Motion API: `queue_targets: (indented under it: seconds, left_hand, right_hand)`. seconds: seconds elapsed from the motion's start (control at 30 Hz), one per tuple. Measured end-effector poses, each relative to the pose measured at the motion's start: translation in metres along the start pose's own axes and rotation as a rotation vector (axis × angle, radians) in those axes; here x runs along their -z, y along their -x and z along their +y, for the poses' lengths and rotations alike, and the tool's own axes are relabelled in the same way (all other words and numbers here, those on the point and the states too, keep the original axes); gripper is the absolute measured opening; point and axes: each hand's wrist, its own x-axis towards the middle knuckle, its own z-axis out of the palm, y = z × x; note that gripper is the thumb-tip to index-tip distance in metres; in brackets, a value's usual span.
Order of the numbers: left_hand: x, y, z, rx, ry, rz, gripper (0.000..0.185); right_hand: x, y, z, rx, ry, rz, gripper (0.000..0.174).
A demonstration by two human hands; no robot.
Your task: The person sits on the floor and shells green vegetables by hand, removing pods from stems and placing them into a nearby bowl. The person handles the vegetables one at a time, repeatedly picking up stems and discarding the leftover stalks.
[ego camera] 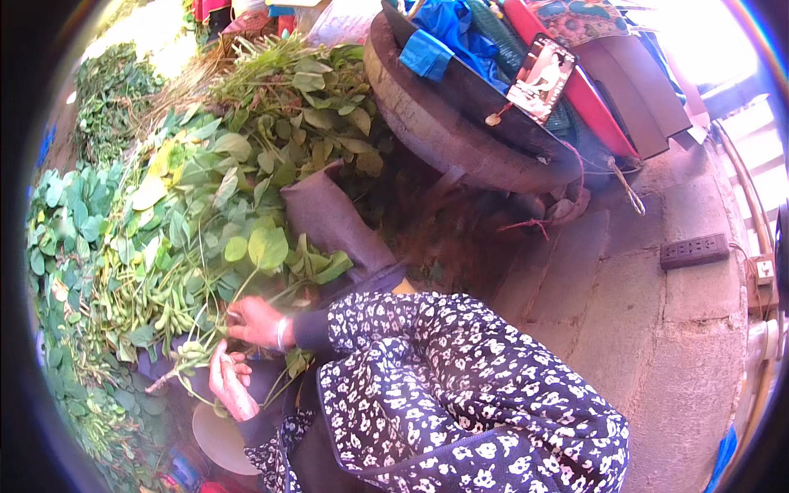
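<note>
My right hand [256,321], with a pale bangle at the wrist, closes round the stem of a leafy green bean plant [268,246], apparently soybean. Just below it is my left hand [231,382], palm turned up and fingers loosely curled, beside a cluster of green pods [191,352] and a thin stem. Whether those fingers hold anything is unclear. More pods [175,317] hang among leaves left of the hands. A pale round bowl or basin [222,439] lies below my left hand, partly behind my sleeve.
Heaps of leafy plants [179,185] fill the left side. A large round metal vessel [450,117] holding blue cloth and a picture-backed phone or card [542,79] stands above. A power strip [693,251] lies on the block paving at right. Part of a person shows at the top left.
</note>
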Motion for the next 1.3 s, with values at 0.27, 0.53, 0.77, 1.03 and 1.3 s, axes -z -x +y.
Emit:
queue_targets:
  seconds: [0.27,0.53,0.77,1.03,1.3]
  left_hand:
    - [0.006,-0.041,-0.02,0.149,0.361,-0.253,0.024]
    - [-0.007,-0.043,-0.032,0.119,0.463,-0.251,0.02]
    - [-0.008,-0.043,-0.031,0.093,0.335,-0.147,0.021]
    - [-0.009,-0.034,-0.023,0.157,0.272,-0.085,0.021]
    - [-0.012,-0.038,-0.029,0.131,0.261,-0.019,0.017]
  right_hand:
    - [-0.011,0.001,0.01,-0.162,-0.52,-0.067,0.018]
    - [0.0,0.008,0.005,0.015,-0.07,-0.018,0.029]
    - [0.002,0.014,0.02,0.147,0.023,-0.164,0.026]
    - [0.005,0.02,0.022,0.318,0.049,-0.087,0.017]
    - [0.012,0.021,0.017,0.296,0.02,-0.11,0.015]
